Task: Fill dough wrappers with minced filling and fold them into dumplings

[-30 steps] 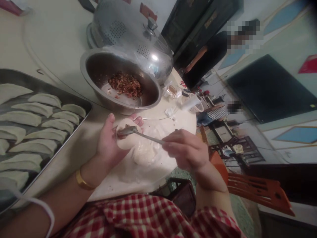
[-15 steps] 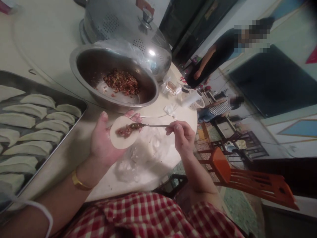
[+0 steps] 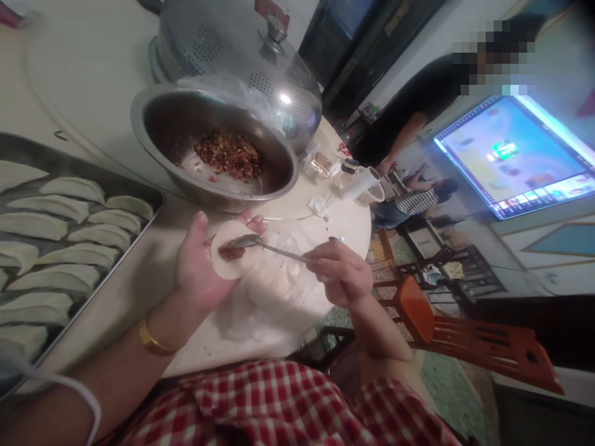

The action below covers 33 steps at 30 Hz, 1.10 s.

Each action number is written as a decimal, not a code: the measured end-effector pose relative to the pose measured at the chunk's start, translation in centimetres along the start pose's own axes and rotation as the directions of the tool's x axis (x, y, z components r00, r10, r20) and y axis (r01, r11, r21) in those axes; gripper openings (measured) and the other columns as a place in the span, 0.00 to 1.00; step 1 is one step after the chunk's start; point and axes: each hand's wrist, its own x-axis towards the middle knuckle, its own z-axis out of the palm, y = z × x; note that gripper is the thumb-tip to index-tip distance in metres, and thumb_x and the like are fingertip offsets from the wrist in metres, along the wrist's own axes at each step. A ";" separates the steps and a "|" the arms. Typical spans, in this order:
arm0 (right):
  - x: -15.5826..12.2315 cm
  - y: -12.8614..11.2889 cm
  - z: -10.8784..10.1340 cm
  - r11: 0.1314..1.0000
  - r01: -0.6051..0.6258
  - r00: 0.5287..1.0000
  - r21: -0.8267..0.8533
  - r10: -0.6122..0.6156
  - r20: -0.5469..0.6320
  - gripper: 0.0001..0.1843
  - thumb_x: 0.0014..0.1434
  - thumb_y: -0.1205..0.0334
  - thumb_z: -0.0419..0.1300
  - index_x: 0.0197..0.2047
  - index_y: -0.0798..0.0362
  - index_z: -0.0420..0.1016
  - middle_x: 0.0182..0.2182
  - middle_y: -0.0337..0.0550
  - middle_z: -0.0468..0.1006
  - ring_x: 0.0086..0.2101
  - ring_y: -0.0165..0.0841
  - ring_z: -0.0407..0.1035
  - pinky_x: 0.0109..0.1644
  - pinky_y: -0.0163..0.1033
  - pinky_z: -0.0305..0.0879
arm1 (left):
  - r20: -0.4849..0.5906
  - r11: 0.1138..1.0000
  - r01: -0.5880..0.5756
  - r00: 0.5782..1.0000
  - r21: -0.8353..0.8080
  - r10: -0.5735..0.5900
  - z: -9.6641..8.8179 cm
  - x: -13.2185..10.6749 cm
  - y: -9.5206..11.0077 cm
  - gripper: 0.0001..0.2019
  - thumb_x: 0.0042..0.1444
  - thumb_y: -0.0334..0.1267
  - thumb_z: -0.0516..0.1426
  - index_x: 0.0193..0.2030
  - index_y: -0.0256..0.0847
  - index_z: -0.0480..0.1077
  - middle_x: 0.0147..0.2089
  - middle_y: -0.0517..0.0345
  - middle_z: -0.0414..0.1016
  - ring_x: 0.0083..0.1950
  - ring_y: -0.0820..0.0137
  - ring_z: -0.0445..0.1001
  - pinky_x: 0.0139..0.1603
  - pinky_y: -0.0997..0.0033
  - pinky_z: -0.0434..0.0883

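My left hand [image 3: 199,269] lies palm up and cups a round dumpling wrapper [image 3: 229,262] with a dab of reddish filling on it. My right hand [image 3: 341,272] pinches the handle of a metal spoon [image 3: 267,246], whose bowl presses on the filling in the wrapper. Just beyond, a steel bowl [image 3: 153,111] holds more chopped reddish filling [image 3: 227,153]. A clear plastic bag of wrappers [image 3: 272,285] lies on the table under my hands.
A metal tray [image 3: 153,197] of several folded dumplings sits at the left. A perforated steel lid [image 3: 242,46] stands behind the bowl. An orange chair [image 3: 469,344] is at the right. A person in dark clothes [image 3: 418,118] stands by a lit screen [image 3: 515,155]; small packets and a white cup [image 3: 360,183] lie at the table's far edge.
The spoon has come back over the wrapper and now presses the filling. My right hand moved slightly lower and nearer. The screen at the right went from dark to lit.
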 end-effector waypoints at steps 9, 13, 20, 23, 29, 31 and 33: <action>0.9 -0.5 -0.9 0.999 -0.053 0.998 -0.001 0.053 -0.040 0.10 0.70 0.66 0.54 0.45 0.55 0.77 0.34 0.47 0.81 0.35 0.31 0.76 0.35 0.36 0.76 | -0.002 0.999 -0.005 1.000 -0.035 0.005 -0.4 0.3 0.0 0.35 0.71 0.54 0.40 0.68 0.24 0.64 0.50 0.35 0.80 0.49 0.58 0.81 0.43 0.64 0.80; 1.1 -0.4 -0.7 0.998 -0.051 0.995 0.024 0.053 -0.088 0.09 0.70 0.66 0.54 0.46 0.53 0.77 0.32 0.44 0.81 0.33 0.31 0.77 0.33 0.36 0.76 | 0.024 0.999 0.001 1.000 -0.035 0.000 -0.3 0.2 0.1 0.35 0.71 0.55 0.40 0.68 0.26 0.65 0.51 0.36 0.80 0.49 0.58 0.81 0.44 0.64 0.80; 0.3 -0.3 0.3 0.968 -0.229 0.963 0.103 0.241 -0.124 0.08 0.69 0.68 0.56 0.45 0.53 0.77 0.30 0.42 0.81 0.31 0.29 0.75 0.33 0.34 0.74 | 0.077 0.996 -0.022 0.997 -0.084 0.029 -0.3 0.0 0.2 0.35 0.71 0.55 0.38 0.67 0.26 0.65 0.54 0.36 0.79 0.52 0.57 0.80 0.45 0.63 0.81; 0.4 -0.1 0.4 0.944 -0.292 0.922 0.151 0.320 -0.220 0.08 0.70 0.66 0.56 0.45 0.52 0.78 0.30 0.39 0.81 0.29 0.26 0.75 0.32 0.31 0.74 | 0.093 0.992 -0.027 0.995 -0.120 0.039 -0.4 0.0 0.3 0.35 0.71 0.54 0.37 0.66 0.26 0.66 0.51 0.36 0.80 0.50 0.57 0.81 0.46 0.63 0.81; 3.1 4.5 0.8 0.901 -0.418 0.804 0.115 0.426 -0.415 0.12 0.72 0.55 0.54 0.44 0.49 0.76 0.28 0.35 0.78 0.26 0.24 0.74 0.29 0.31 0.73 | -0.004 0.992 -0.022 1.000 -0.123 0.022 0.1 -0.3 0.5 0.33 0.71 0.55 0.40 0.67 0.29 0.65 0.52 0.38 0.80 0.50 0.58 0.82 0.46 0.65 0.82; 4.4 7.3 1.3 0.886 -0.450 0.808 0.113 0.458 -0.370 0.16 0.72 0.49 0.53 0.46 0.49 0.76 0.28 0.35 0.77 0.26 0.25 0.73 0.30 0.31 0.73 | -0.036 0.994 -0.007 0.999 -0.106 0.003 0.2 -0.5 0.6 0.33 0.71 0.54 0.40 0.68 0.29 0.65 0.52 0.37 0.81 0.49 0.58 0.83 0.44 0.65 0.82; 5.8 10.2 2.2 0.864 -0.483 0.820 0.144 0.504 -0.273 0.20 0.71 0.44 0.53 0.45 0.51 0.76 0.27 0.36 0.77 0.27 0.24 0.73 0.31 0.31 0.72 | -0.037 0.993 0.020 0.999 -0.112 -0.024 -0.1 -0.5 0.7 0.33 0.71 0.54 0.40 0.69 0.31 0.64 0.54 0.38 0.80 0.50 0.58 0.83 0.44 0.64 0.83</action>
